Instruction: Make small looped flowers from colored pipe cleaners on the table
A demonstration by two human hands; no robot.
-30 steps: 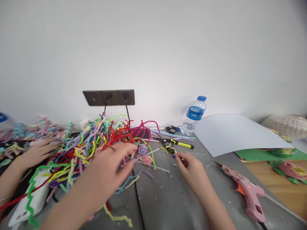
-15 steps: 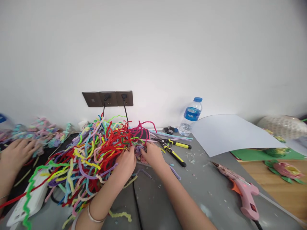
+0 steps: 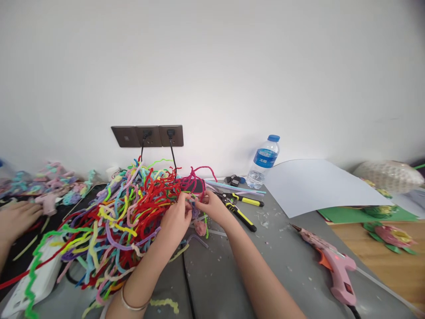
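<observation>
My left hand (image 3: 177,213) and my right hand (image 3: 213,207) meet at the right edge of a big heap of coloured pipe cleaners (image 3: 149,195). Between their pinched fingertips is a small purple pipe-cleaner piece (image 3: 195,212), partly hidden by the fingers. A bright green pipe cleaner (image 3: 206,227) dangles just below my right fingers. On the table under the hands lies a pink curled pipe-cleaner piece (image 3: 200,228). Yellow-and-black pliers (image 3: 241,213) rest right beside my right hand.
At far left, another person's hand (image 3: 20,217) is near pastel pipe-cleaner pieces (image 3: 49,199). A white power strip (image 3: 36,274) lies in front. To the right are a water bottle (image 3: 264,161), white paper (image 3: 318,188), a pink glue gun (image 3: 332,266) and a pipe-cleaner flower (image 3: 392,235).
Both my hands have lifted slightly from the table and come together at the fingertips, with the purple piece between them. The pink piece is uncovered. The other person's hand moved left.
</observation>
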